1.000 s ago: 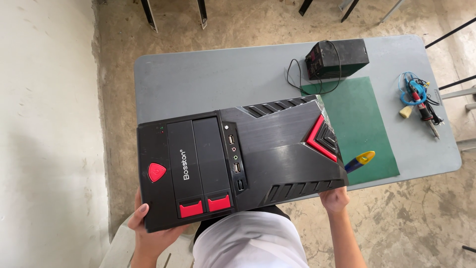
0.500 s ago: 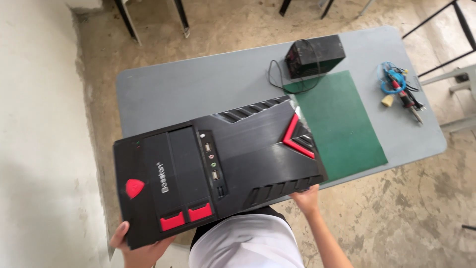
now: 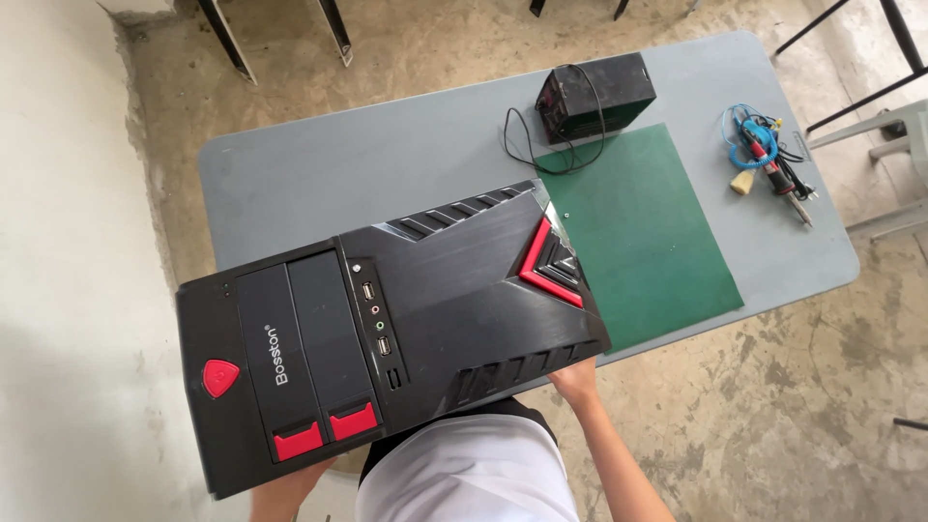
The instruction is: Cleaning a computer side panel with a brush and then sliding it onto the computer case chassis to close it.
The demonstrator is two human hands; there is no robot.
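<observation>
I hold a black computer case (image 3: 387, 329) with red accents, its front panel facing up at me, lying crosswise over the near edge of a grey table (image 3: 367, 164). My left hand (image 3: 280, 483) grips the case's lower left end from underneath; only part of that hand shows. My right hand (image 3: 577, 379) holds the case's right end from below, fingers tucked under the panel. The case hides the table's near edge and part of a green cutting mat (image 3: 638, 232).
A black box-shaped power unit (image 3: 594, 95) with a black cable sits at the table's far side. A soldering iron with blue wires (image 3: 768, 159) lies at the table's right end. Chair legs (image 3: 851, 68) stand to the right, bare concrete floor all around.
The case has dropped lower and shifted left in view, and the table now shows more fully. My left hand has slid further under the case's left end.
</observation>
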